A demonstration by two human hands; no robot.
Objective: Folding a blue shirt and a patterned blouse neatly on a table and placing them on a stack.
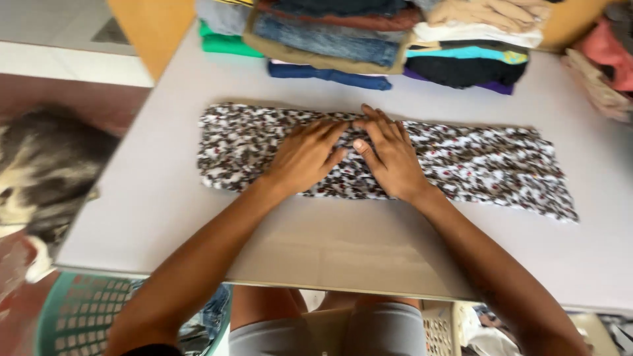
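Risk: printed cloth (475, 165), a long folded strip across the surface (165, 198), could slide or bunch at the middle if palms push unevenly; loose right end may skew. Left hand (304, 157) and right hand (390, 158) lie side by side, palms down, fingers spread flat, pressing mid-strip. No grip closed on anything. Clothes stacks (369, 39) sit behind.

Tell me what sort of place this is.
Probably a home laundry-folding spot. Both hands, left and right, press flat on a patterned cloth on a table. Folded clothes are stacked behind it, and a green basket sits on the floor.
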